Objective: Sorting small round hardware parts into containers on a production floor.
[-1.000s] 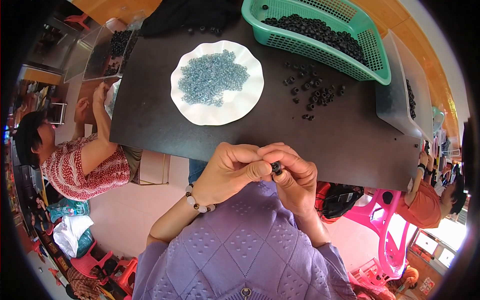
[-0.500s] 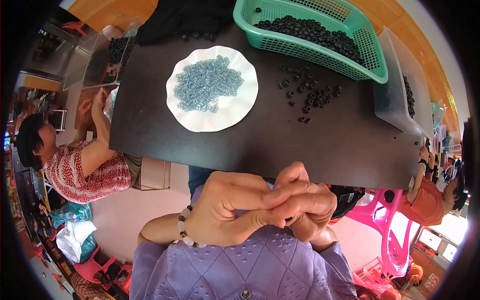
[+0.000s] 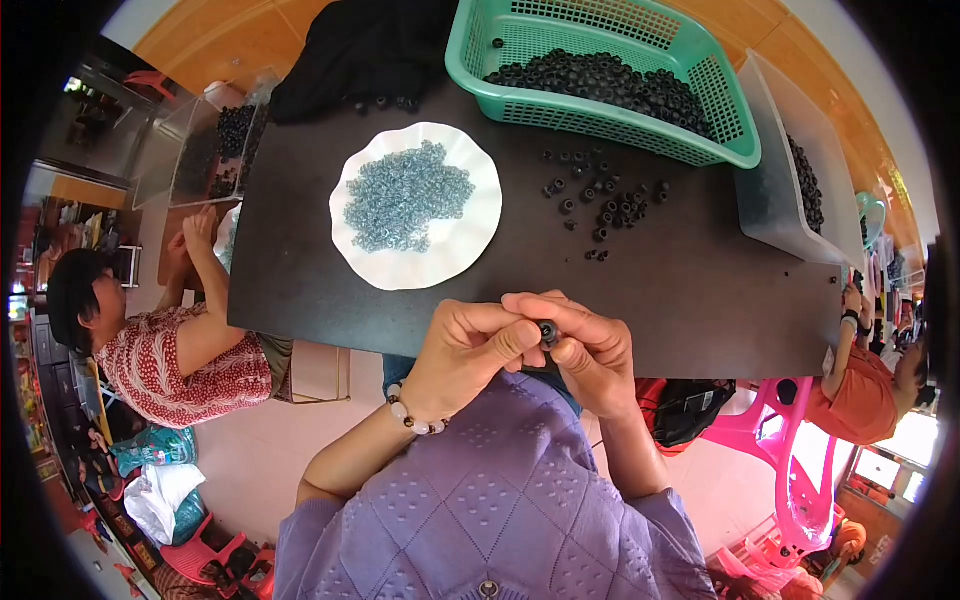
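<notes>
A small black ring-shaped piece (image 3: 548,334) sits between my fingertips, just past the table's near edge. My left hand (image 3: 468,352), with a beaded bracelet at its wrist, pinches the piece from the left side. Closed on its right side are the fingers of my right hand (image 3: 597,352). The piece's open end faces me, and whether anything is inside it is too small to tell. Beyond my left hand, a white scalloped plate (image 3: 440,262) bears a heap of clear bluish beads (image 3: 405,200). Loose black ring-shaped pieces (image 3: 622,208) lie scattered to its right.
A green basket (image 3: 605,120) holds many black pieces at the back of the dark table (image 3: 400,318). Right of it stands a translucent bin (image 3: 765,215); black cloth (image 3: 340,60) lies back left. Other people sit left and right. A pink stool (image 3: 800,480) stands at right.
My hands have moved slightly away from my body and turned, so the black piece now shows between both sets of fingertips. The view has shifted a little.
</notes>
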{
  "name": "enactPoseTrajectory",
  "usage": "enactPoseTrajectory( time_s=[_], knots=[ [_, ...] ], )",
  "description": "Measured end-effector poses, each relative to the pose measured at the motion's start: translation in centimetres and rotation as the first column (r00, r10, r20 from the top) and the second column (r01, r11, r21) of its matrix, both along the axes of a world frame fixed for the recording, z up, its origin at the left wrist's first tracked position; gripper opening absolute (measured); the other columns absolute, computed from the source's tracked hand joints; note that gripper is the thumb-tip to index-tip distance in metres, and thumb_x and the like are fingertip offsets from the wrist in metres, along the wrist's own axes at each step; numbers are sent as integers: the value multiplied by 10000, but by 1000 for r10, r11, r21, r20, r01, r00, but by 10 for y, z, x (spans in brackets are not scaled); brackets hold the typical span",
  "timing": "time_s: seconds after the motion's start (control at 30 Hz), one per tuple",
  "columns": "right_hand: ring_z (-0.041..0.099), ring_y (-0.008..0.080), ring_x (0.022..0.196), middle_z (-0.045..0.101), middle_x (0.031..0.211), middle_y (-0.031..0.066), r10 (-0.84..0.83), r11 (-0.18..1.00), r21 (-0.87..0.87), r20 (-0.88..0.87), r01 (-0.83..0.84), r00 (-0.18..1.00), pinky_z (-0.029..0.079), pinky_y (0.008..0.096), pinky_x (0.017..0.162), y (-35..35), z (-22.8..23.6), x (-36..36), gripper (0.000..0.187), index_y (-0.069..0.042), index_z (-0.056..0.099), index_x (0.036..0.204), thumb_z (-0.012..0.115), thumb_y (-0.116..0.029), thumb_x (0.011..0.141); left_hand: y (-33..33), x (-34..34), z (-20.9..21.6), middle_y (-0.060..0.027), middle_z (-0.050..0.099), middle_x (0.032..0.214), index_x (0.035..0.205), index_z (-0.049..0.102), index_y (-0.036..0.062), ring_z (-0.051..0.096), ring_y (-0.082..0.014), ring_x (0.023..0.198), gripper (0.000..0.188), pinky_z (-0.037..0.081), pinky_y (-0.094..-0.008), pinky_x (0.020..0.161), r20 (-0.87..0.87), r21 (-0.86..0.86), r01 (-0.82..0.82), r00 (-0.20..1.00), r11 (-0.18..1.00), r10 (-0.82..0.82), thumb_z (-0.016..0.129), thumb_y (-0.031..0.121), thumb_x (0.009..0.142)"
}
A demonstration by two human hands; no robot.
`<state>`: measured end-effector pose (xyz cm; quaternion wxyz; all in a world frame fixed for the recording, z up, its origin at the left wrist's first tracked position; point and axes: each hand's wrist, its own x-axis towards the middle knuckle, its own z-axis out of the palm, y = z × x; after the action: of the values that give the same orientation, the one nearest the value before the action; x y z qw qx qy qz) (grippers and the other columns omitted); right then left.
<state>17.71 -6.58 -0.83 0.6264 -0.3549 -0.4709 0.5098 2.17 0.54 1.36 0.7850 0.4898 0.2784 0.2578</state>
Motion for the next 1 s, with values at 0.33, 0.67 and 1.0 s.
enactPoseTrajectory(
  time_s=[0.33,0.67,1.0],
  knots=[
    [549,234,983,583,1184,197,-63,997,-48,-41,61,997,449,334,842,-5,4,-6,385,47,582,1167,562,-236,907,-6,0,-4,-30,652,701,848,700,17,517,-48,609,218,429,-196,552,-21,28,4,1000,1000,-4,630,219,887],
    [545,221,816,682,961,89,-372,928,231,543,292,753,450,310,739,-9,15,0,243,-8,672,981,595,-211,871,-10,1,5,-43,665,705,846,703,18,541,-49,590,211,438,-185,531,-96,-5,32,995,999,-32,635,214,884],
    [536,217,784,682,948,76,-458,889,312,618,335,639,448,305,705,-10,7,0,239,-18,669,975,594,-217,867,-14,6,0,-47,670,705,852,706,27,538,-41,574,214,424,-173,517,-85,-82,-15,996,997,8,641,229,880]
  ],
)
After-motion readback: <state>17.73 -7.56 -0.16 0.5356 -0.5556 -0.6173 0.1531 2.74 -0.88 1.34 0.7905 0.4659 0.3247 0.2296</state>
